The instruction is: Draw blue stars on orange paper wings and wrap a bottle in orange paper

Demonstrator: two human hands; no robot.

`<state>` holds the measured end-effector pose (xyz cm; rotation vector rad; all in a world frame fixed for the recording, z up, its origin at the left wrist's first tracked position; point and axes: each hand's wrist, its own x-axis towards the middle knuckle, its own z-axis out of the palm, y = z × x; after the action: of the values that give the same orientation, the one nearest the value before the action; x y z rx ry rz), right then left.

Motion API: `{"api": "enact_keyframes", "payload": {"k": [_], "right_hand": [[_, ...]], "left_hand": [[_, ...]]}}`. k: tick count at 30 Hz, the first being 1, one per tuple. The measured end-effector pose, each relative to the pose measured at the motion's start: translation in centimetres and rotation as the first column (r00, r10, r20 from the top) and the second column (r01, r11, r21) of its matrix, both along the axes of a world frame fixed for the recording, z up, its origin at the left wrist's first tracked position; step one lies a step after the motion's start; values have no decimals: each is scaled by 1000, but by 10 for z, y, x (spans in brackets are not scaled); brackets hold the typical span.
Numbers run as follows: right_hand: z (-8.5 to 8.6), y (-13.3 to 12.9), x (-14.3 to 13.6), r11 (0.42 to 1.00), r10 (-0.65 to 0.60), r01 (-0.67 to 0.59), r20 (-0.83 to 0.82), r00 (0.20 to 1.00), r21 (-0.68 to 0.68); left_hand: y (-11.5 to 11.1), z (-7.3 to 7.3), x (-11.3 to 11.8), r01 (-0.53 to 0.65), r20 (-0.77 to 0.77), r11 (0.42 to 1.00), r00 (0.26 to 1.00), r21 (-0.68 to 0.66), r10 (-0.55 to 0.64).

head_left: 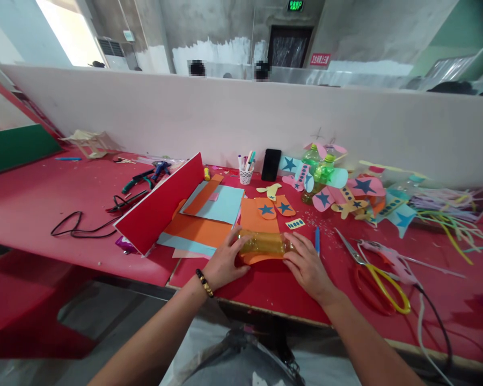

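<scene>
A yellow-tinted clear plastic bottle [263, 243] lies on its side over orange paper [257, 258] near the table's front edge. My left hand [225, 260], with a beaded bracelet at the wrist, is closed round the bottle's left end. Round the right end curl the fingers of my right hand [309, 264]. Just behind the bottle are two orange rounded pieces with blue stars [266, 209], a small cream strip with dark dots [295, 223] and a yellow paper cutout [270, 191]. A blue pen [317, 240] lies beside my right hand.
Scissors [372, 271] and a pink glue gun [390, 260] with its cord lie at right. Behind them stand decorated bottles [324, 171]. A red divider [161, 203] rises left of blue paper sheets [229, 203]. A pen cup [245, 176] and phone [271, 165] stand at the back.
</scene>
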<state>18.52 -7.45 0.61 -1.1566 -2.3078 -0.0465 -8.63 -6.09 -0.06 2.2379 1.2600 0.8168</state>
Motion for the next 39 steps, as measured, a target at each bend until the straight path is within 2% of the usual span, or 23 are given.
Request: {"api": "enact_keyframes", "payload": {"k": [7, 13, 16, 23, 33, 39], "right_hand": [[1, 15, -8, 999, -49, 52, -195, 980, 12], [-6, 20, -13, 995, -94, 103, -297, 950, 13], [-8, 21, -14, 991, -126, 136, -326, 937, 9], [-8, 18, -17, 987, -155, 160, -344, 926, -14], [-15, 17, -18, 977, -196, 211, -401, 895, -6], [-16, 18, -17, 978, -149, 185, -302, 942, 95]], "left_hand": [[5, 3, -3, 29, 47, 1000, 998, 2, -29], [15, -3, -2, -44, 149, 999, 988, 20, 41], [19, -5, -1, -42, 189, 999, 981, 29, 35], [29, -6, 0, -8, 280, 1000, 960, 4, 7], [32, -2, 2, 11, 286, 1000, 958, -16, -6], [33, 0, 3, 13, 294, 1000, 956, -25, -5]]}}
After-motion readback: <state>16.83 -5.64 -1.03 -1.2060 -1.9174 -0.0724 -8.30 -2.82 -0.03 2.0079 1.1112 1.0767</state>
